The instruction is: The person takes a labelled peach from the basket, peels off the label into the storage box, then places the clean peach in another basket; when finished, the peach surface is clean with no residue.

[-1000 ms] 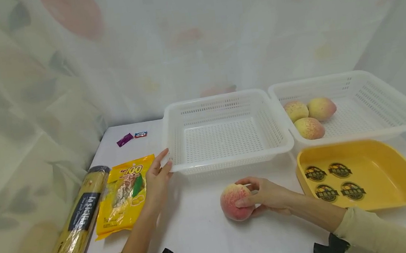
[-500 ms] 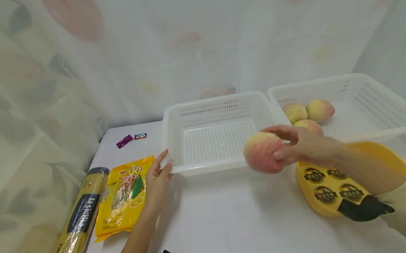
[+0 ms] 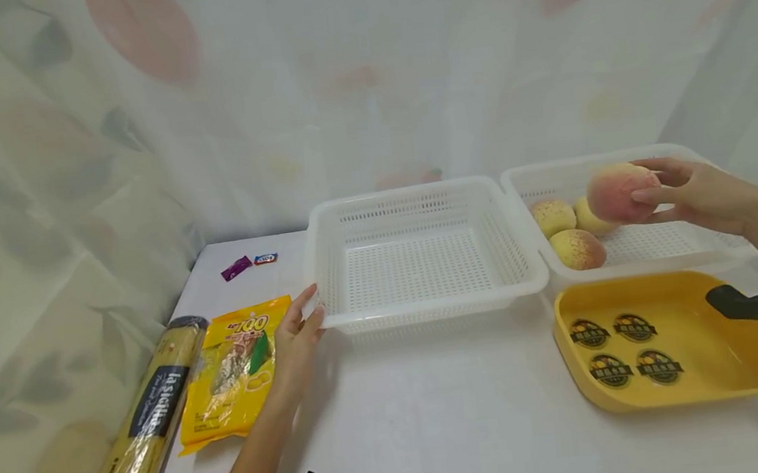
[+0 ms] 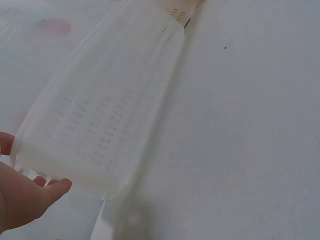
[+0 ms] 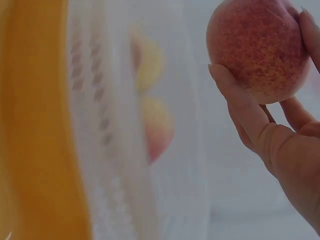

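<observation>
My right hand (image 3: 683, 194) holds a pink-and-yellow peach (image 3: 619, 193) in the air above the right white basket (image 3: 714, 257); the right wrist view shows the peach (image 5: 257, 47) cupped between thumb and fingers. Three more peaches (image 3: 577, 249) lie in that basket's left part. My left hand (image 3: 295, 336) rests with straight fingers against the front left corner of the middle white basket (image 3: 428, 310), which has nothing in it. In the left wrist view the hand (image 4: 22, 197) touches the basket's wall (image 4: 105, 120).
A yellow tray (image 3: 686, 389) with round stickers sits in front of the right basket. Left of my left hand lie a yellow snack bag (image 3: 234, 371) and a spaghetti pack (image 3: 138, 424). Two small sweets (image 3: 246, 264) lie at the back left. A curtain hangs behind.
My right hand lifted the peach off the table and carried it right and back, to above the right basket. The left hand stayed at the middle basket's corner.
</observation>
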The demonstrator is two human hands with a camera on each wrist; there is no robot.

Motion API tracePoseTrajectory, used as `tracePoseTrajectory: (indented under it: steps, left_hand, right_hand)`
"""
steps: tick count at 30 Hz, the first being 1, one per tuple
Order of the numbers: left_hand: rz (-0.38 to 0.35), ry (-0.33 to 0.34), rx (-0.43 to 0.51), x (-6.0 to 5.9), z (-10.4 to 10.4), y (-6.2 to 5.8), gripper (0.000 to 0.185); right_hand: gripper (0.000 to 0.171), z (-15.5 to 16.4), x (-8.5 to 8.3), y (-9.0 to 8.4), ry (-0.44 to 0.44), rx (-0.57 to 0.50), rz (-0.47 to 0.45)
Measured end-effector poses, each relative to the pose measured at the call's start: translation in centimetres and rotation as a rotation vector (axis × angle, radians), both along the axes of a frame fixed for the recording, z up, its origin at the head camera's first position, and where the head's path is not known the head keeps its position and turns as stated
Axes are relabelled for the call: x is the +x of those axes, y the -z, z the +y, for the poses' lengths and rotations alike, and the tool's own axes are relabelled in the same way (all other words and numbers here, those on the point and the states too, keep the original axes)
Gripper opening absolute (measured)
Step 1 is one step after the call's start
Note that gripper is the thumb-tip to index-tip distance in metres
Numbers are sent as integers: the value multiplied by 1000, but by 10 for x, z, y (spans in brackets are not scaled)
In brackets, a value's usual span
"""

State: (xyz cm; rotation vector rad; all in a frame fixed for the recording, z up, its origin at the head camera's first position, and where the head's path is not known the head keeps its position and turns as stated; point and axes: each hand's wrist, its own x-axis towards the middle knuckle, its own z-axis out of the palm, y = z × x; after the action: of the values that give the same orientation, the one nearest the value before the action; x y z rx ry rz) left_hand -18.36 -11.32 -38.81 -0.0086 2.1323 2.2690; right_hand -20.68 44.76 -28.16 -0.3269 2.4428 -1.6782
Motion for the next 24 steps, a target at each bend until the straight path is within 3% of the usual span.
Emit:
tracePoseTrajectory:
  steps: [5, 11, 17, 24]
  left_hand:
    - [-4, -2, -7, 0, -1, 1, 45]
    - [-1, 1, -13, 0, -2, 2, 46]
    - [8, 13, -13, -1, -2, 3, 46]
    - [8, 7, -26, 0, -2, 4, 45]
  right_hand:
    - [55, 36, -8, 28, 59, 107, -122]
    - [64, 54, -16, 50, -19, 172, -272]
    - [78, 53, -24, 59, -66, 253, -402]
    - [81, 52, -34, 66, -92, 203, -517]
